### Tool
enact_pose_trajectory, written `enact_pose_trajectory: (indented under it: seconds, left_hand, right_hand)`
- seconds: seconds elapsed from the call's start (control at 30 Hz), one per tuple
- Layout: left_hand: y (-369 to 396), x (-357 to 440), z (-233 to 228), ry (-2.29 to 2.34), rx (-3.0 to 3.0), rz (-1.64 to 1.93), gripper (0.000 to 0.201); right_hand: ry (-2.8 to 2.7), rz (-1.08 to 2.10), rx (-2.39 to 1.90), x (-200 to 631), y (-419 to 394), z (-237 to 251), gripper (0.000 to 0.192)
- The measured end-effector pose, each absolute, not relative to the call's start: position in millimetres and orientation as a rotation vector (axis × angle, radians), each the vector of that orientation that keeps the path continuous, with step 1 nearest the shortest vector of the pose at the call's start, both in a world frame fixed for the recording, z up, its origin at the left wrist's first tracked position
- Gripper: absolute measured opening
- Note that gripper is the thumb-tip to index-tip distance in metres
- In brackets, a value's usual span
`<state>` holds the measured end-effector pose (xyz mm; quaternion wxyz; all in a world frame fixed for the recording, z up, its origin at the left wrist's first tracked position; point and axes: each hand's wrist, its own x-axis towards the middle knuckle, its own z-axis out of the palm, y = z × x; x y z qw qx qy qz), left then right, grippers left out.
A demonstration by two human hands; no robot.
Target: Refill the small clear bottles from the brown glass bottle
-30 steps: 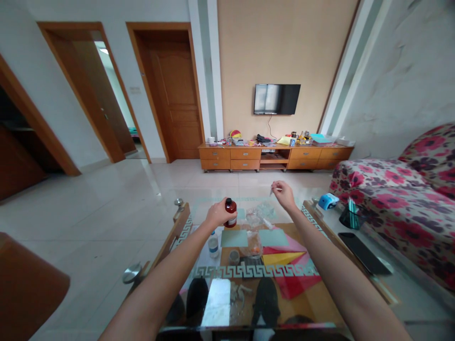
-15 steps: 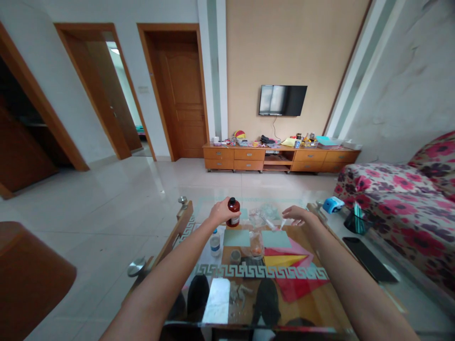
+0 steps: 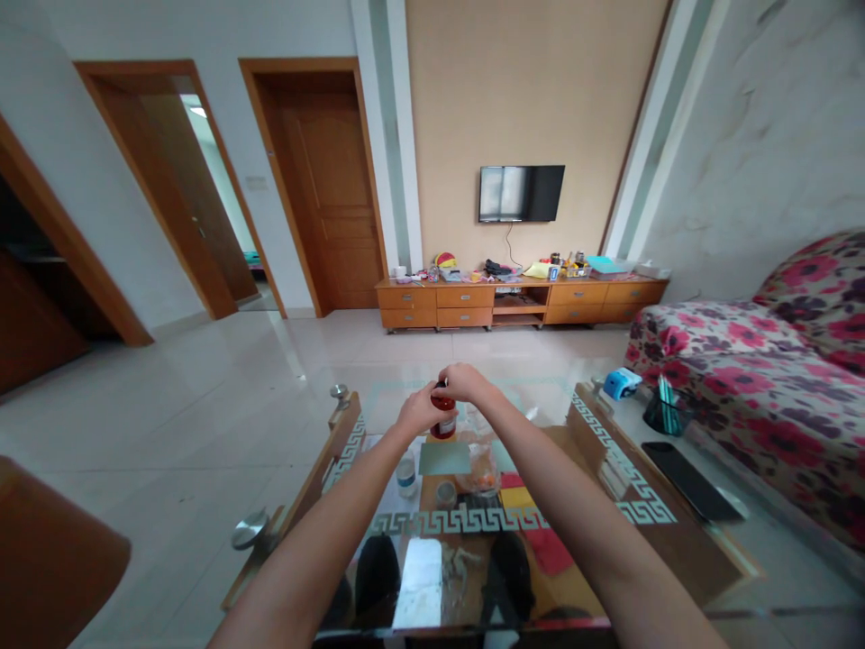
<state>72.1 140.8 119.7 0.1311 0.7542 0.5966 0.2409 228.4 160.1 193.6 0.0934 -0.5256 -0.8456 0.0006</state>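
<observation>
Over glass tabletop (image 3: 459, 521), my left hand (image 3: 420, 410) is gripping one brown bottle (image 3: 444, 425). My right hand (image 3: 465, 382) is covering its top, grip unclear.

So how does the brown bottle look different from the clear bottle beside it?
The brown bottle is dark reddish-brown, while the clear bottle is see-through. The left hand grips the brown bottle and the right hand is at its top, while neither hand holds the clear bottle. The brown bottle's top is mostly covered by fingers; no fingers cover the clear bottle. Both look roughly upright.
</observation>
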Motion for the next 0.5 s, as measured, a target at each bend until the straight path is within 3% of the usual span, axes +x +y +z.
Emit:
enact_pose_trajectory:
  seconds: [0.17, 0.37, 0.5]
  left_hand:
    - [142, 71, 119, 1.725, 2.171, 0.692, 0.066]
    - [148, 65, 111, 1.68, 2.207, 0.709, 0.068]
    - [148, 63, 109, 1.648, 2.221, 0.716, 0.067]
  right_hand:
    - [-2.523, -0.044, -1.538, 217, 160, 214, 0.024]
    - [-2.313, -0.085, -1.639, 269, 175, 242, 0.048]
    - [-2.055, -0.124, -2.047, 344, 167, 226, 0.039]
